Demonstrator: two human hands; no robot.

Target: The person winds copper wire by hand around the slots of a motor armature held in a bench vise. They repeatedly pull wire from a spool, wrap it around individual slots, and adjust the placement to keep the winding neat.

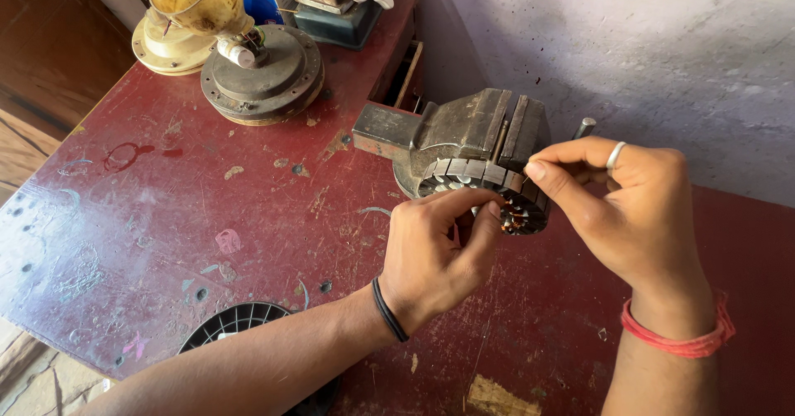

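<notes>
On the scuffed red surface (207,217), beside the vise (464,139), the left hand (435,254) and right hand (633,213) pinch the motor stator (489,188); steady fingers help here.

Only one view existed, from a camera worn on the person's head. It looked steeply down and forward over a worn red workbench (207,242), close enough that both forearms entered from the bottom edge and the left hand (435,254) and right hand (629,209) sat just right of centre. The lens faced the bench's far edge, where a grey plastered wall (629,43) filled the upper right. The bench ran slantwise: its left edge fell away toward the lower left, with wooden floor beyond. The far left corner, crowded with motor parts (261,72), reached the top edge. No second view shared the scene.
</notes>
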